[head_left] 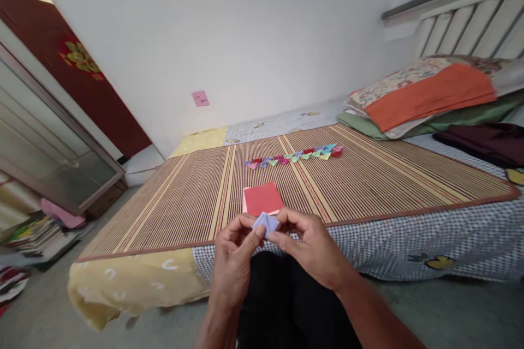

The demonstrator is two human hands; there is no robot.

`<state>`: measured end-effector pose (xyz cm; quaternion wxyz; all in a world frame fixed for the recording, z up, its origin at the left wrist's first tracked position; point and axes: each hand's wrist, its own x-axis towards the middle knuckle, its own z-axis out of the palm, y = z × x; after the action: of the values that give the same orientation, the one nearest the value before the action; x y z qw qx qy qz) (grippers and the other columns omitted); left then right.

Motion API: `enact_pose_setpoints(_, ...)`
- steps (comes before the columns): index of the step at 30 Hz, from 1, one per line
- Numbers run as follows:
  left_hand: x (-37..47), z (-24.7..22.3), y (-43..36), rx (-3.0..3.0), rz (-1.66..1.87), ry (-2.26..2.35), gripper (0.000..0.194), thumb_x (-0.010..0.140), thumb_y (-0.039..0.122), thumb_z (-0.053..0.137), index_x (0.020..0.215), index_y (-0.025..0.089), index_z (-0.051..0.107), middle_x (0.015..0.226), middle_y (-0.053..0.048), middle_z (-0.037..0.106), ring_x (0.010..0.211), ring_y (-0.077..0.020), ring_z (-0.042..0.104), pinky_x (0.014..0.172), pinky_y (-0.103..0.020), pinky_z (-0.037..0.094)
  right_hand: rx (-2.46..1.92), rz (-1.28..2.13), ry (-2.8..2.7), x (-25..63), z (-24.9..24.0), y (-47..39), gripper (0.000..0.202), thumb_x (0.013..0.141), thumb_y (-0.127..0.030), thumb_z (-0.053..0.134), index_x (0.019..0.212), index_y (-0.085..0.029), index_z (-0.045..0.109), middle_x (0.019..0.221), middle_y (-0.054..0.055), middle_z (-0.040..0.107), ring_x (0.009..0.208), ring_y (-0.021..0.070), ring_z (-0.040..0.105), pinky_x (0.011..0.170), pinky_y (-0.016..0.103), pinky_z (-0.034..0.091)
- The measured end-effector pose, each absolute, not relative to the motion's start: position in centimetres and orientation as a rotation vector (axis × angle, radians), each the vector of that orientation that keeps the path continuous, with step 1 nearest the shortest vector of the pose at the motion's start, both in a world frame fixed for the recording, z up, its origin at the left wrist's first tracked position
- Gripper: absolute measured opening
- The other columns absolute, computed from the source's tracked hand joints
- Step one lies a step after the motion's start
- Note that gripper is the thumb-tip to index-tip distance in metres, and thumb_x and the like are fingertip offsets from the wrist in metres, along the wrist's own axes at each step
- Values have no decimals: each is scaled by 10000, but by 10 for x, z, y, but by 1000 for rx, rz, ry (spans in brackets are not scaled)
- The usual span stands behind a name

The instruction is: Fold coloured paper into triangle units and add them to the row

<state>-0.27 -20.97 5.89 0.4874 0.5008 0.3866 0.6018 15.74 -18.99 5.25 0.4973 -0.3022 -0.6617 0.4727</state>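
Observation:
A small folded piece of lavender origami paper (266, 223) is held between my two hands, above the near edge of the bed. My left hand (237, 245) pinches its left side between thumb and finger. On its right side, the thumb and finger of my right hand (309, 245) are closed on it too. Just beyond my fingers lies a stack of square paper (262, 198) with a red sheet on top. Farther back, several small folded paper pieces (293, 157) in many colours stand in two rows.
A striped bamboo mat (196, 191) covers much of the bed. Pillows (429, 92) and a dark folded cloth (485, 142) lie at the right, below a radiator (475, 22). A patterned bedsheet (409, 240) hangs over the front edge. Stacked books (35, 237) sit at the far left.

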Motion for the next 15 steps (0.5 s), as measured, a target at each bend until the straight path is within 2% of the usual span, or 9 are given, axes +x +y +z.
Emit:
enact_pose_setpoints(8, 13, 63, -216, 1252, 1502, 1010, 150, 874, 290, 740, 802, 163, 703, 749, 0, 653, 725, -125, 589, 712, -227, 463, -958, 682, -1634, 151, 57, -199, 185, 909, -203, 579, 739, -201, 507, 667, -34, 504, 594, 122, 469, 571, 265, 364)
enact_pose_setpoints(11, 16, 61, -217, 1142, 1546, 957, 148, 868, 285, 742, 795, 164, 696, 743, 3, 639, 734, -129, 583, 734, -239, 463, -876, 796, -1653, 155, 62, -198, 196, 943, -235, 564, 756, -206, 510, 677, -36, 511, 602, 119, 473, 566, 252, 375)
enact_pose_setpoints(15, 15, 60, -214, 1038, 1465, 863, 166, 847, 268, 759, 763, 152, 677, 733, -7, 619, 705, -126, 543, 688, -238, 444, -837, 892, -1654, 162, 65, -197, 213, 949, -223, 556, 742, -205, 507, 667, -38, 494, 603, 115, 459, 557, 246, 369)
